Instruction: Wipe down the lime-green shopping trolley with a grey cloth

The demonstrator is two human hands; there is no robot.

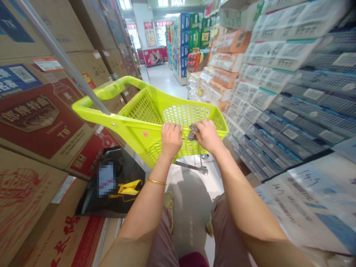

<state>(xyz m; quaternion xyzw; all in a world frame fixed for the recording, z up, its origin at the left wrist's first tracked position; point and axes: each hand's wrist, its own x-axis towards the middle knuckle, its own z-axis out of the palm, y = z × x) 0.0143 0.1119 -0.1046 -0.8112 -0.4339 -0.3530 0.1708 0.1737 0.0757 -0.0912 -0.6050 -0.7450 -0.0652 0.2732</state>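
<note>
A lime-green plastic shopping cart [133,129] stands crosswise in front of me, its handle [107,91] toward the left. My left hand [171,139] is closed over the near rim of the basket, fingers curled to the inside. Farther right on that same rim rests my right hand [208,136], closed around a crumpled grey cloth [191,135]. Part of the cloth sticks out past the fingers and touches the rim. Perforated side walls and a slatted flap [143,105] make up the basket.
Stacked cardboard boxes [36,118] line the left side; a black bag [119,204] lies against them. A slanting metal pole [63,63] passes by the cart handle. Wrapped tissue packs [258,89] are piled on the right. Tiled floor [164,78] runs ahead toward more shelves [183,44].
</note>
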